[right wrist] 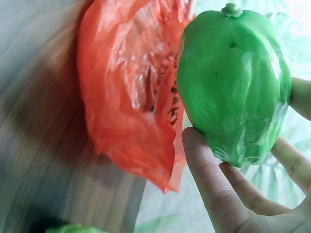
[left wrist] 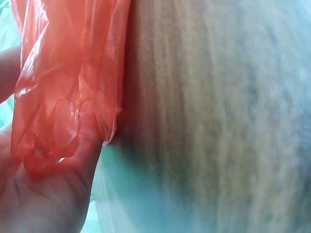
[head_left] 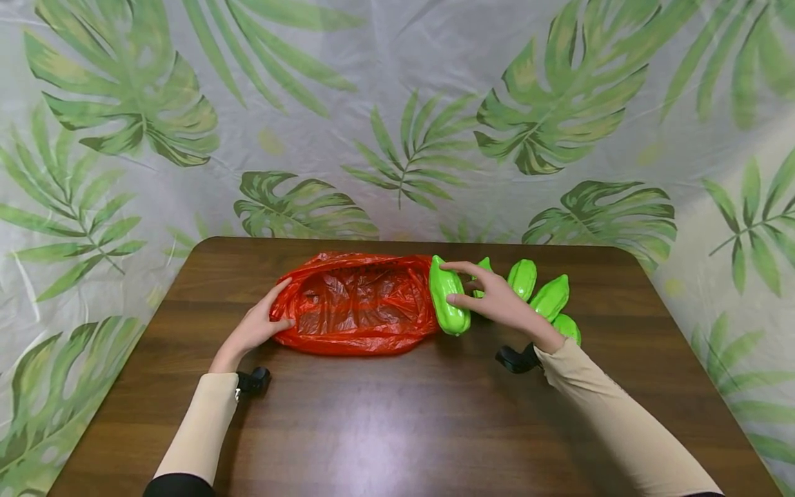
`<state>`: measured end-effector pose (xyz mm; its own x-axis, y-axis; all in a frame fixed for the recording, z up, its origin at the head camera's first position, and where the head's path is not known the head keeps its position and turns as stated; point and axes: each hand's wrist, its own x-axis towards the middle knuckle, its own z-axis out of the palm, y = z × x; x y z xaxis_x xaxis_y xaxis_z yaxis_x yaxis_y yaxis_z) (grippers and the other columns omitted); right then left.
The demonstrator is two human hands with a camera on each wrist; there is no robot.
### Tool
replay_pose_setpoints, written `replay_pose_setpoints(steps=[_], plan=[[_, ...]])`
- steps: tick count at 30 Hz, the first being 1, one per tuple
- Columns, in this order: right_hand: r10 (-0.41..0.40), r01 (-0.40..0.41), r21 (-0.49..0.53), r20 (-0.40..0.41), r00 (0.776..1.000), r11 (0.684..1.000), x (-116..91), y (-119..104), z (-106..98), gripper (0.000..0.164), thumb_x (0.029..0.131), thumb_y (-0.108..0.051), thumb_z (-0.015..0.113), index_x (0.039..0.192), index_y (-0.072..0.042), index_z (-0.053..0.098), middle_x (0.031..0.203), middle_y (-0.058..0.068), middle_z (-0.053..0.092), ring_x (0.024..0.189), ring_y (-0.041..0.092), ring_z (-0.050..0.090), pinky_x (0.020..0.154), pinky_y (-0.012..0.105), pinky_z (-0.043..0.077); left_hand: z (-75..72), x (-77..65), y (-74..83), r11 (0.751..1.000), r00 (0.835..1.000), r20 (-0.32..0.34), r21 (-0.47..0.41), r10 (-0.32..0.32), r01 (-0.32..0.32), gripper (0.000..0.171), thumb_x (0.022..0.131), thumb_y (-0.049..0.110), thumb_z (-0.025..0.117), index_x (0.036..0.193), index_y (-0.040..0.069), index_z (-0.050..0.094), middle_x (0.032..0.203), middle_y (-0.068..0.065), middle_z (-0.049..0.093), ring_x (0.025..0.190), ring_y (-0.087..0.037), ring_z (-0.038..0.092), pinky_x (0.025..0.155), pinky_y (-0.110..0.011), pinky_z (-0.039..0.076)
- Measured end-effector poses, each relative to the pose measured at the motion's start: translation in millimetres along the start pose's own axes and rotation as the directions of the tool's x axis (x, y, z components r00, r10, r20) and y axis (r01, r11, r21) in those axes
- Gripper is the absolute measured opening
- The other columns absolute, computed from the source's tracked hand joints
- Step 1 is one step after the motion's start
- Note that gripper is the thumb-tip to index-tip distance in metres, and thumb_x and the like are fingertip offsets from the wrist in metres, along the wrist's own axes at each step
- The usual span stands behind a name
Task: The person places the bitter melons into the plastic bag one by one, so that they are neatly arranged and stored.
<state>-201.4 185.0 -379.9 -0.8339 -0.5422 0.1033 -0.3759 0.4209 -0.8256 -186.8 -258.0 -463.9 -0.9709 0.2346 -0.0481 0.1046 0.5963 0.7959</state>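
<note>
A red plastic bag [head_left: 357,342] lies on the table with its mouth spread wide. At its left end my left hand [head_left: 251,328] holds the rim; part of that hand shows through the thin film [left wrist: 63,82] in the left wrist view. My right hand [head_left: 499,300] grips a shiny green papaya [head_left: 448,300] between thumb and fingers, right beside the bag's right edge. Seen from the right wrist, the papaya [right wrist: 233,87] has its stem nub uppermost, and dark lettering shows on the bag [right wrist: 126,107] behind it.
Several more green papayas [head_left: 551,298] lie together to the right, partly hidden by my right hand and forearm. They rest on a brown wooden table [head_left: 373,428]. A leaf-printed cloth [head_left: 422,62] hangs behind the table's far edge.
</note>
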Motion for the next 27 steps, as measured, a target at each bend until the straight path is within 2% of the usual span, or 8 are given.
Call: replay_pose_setpoints(steps=[6, 15, 27], plan=[[-0.029, 0.028, 0.058, 0.015, 0.999, 0.998, 16.1, -3.3, 11.8, 0.055, 0.091, -0.017, 0.067, 0.141, -0.010, 0.046, 0.145, 0.009, 0.042, 0.122, 0.034, 0.048, 0.096, 0.052, 0.042, 0.6, -1.1, 0.9, 1.000, 1.000, -0.001, -0.009, -0.005, 0.005, 0.082, 0.086, 0.006, 0.066, 0.153, 0.011, 0.019, 0.149, -0.030, 0.024, 0.130, -0.050, 0.030, 0.103, -0.063, 0.026], [-0.005, 0.003, 0.058, 0.032, 0.999, 0.998, 34.8, -8.1, 29.1, 0.055, 0.091, -0.023, 0.067, 0.141, -0.017, 0.047, 0.142, 0.003, 0.044, 0.115, 0.030, 0.054, 0.092, 0.045, 0.046, -0.5, -0.9, 0.5, 1.000, 1.000, 0.005, -0.008, -0.007, 0.007, 0.083, 0.086, 0.006, 0.066, 0.154, 0.011, 0.018, 0.149, -0.030, 0.024, 0.131, -0.050, 0.029, 0.103, -0.064, 0.025], [-0.023, 0.020, 0.062, 0.046, 0.999, 0.998, 54.8, -6.9, 51.7, 0.054, 0.091, -0.020, 0.067, 0.141, -0.013, 0.047, 0.143, 0.007, 0.044, 0.118, 0.031, 0.051, 0.092, 0.043, 0.046, -0.3, -0.8, 2.2, 1.000, 1.000, 0.011, -0.009, -0.005, 0.005, 0.083, 0.086, 0.007, 0.066, 0.154, 0.010, 0.018, 0.149, -0.031, 0.023, 0.130, -0.051, 0.029, 0.103, -0.064, 0.026]])
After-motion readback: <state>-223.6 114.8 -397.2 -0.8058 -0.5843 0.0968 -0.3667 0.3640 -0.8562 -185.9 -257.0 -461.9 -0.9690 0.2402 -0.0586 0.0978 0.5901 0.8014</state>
